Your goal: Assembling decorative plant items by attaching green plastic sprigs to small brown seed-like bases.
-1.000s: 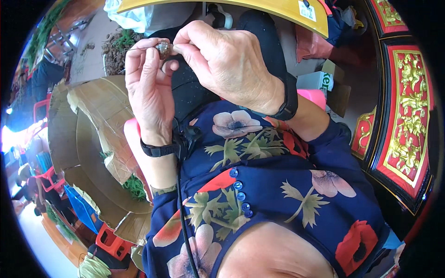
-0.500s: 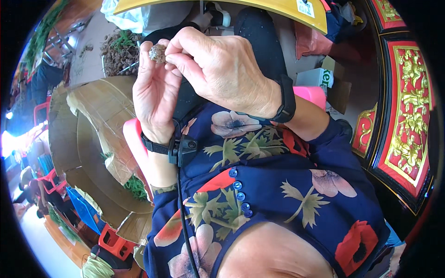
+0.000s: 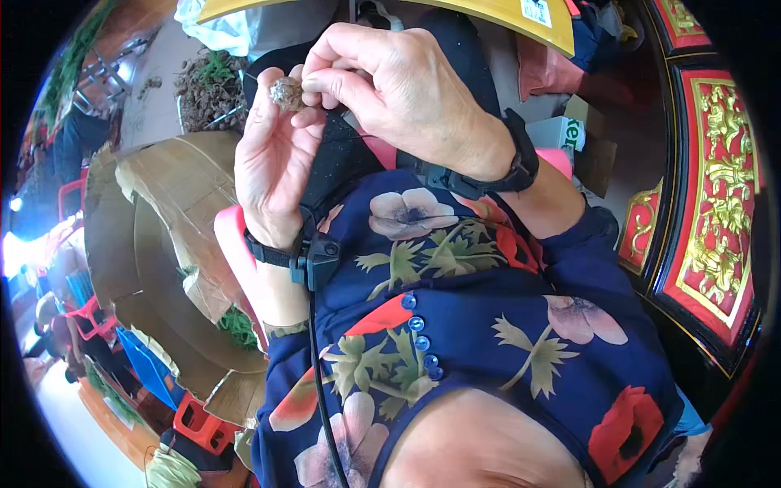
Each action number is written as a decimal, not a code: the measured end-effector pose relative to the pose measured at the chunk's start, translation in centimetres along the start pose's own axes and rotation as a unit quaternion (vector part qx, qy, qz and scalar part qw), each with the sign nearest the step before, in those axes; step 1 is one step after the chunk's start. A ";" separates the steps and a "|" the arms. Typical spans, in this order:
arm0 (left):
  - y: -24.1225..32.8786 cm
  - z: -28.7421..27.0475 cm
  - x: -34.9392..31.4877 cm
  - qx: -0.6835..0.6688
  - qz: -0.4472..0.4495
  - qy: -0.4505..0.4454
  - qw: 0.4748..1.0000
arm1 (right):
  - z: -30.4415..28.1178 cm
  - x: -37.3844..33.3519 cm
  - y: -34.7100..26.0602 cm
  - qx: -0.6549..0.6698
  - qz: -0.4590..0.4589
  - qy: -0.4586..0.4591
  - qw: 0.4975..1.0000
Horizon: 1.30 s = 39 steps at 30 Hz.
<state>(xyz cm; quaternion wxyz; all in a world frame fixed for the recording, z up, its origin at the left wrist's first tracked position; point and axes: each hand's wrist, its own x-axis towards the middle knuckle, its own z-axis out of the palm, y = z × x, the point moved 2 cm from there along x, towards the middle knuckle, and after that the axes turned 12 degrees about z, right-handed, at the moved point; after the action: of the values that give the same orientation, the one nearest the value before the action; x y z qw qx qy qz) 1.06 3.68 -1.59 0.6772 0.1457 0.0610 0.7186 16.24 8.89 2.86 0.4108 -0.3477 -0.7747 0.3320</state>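
A small roundish lump (image 3: 286,94), brown with a whitish, shiny side, sits between the thumb and fingertips of my left hand (image 3: 279,167). That palm faces up and the fingers are curled round the lump. My right hand (image 3: 399,85) is closed in a pinch, thumb against forefinger, right beside the lump's right side. What lies between those fingertips, perhaps something very thin, is too small to make out. Both hands are raised above my lap, near the yellow table edge (image 3: 455,18).
To the left stands a torn cardboard box (image 3: 150,268) with green sprigs (image 3: 237,328) inside. Beyond it are a heap of brown rooty clumps (image 3: 207,89) and a white plastic bag (image 3: 220,32). A red-and-gold carved panel (image 3: 716,203) rises at the right. Red stools (image 3: 203,427) stand lower left.
The left hand and the lump have shifted slightly right. My right hand has moved up and right, its wrist turned, still pinching beside the lump.
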 end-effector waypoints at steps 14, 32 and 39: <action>-0.7 1.5 -0.1 0.239 0.084 0.007 0.967 | -0.8 0.4 -0.1 -0.018 -0.006 -0.020 1.000; -0.4 1.2 -0.1 0.136 -0.085 -0.071 0.984 | -4.4 2.2 -1.3 0.072 -0.054 -0.162 0.983; 0.2 0.8 0.1 0.204 -0.009 0.025 0.979 | -1.2 1.6 2.8 0.196 0.104 -0.108 0.969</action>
<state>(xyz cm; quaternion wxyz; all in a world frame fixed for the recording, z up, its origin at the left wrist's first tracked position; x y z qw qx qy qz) 1.13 3.65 -0.78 0.6379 0.2623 0.2248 0.6883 17.36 11.96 1.81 0.3483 -0.3016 -0.6935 0.5539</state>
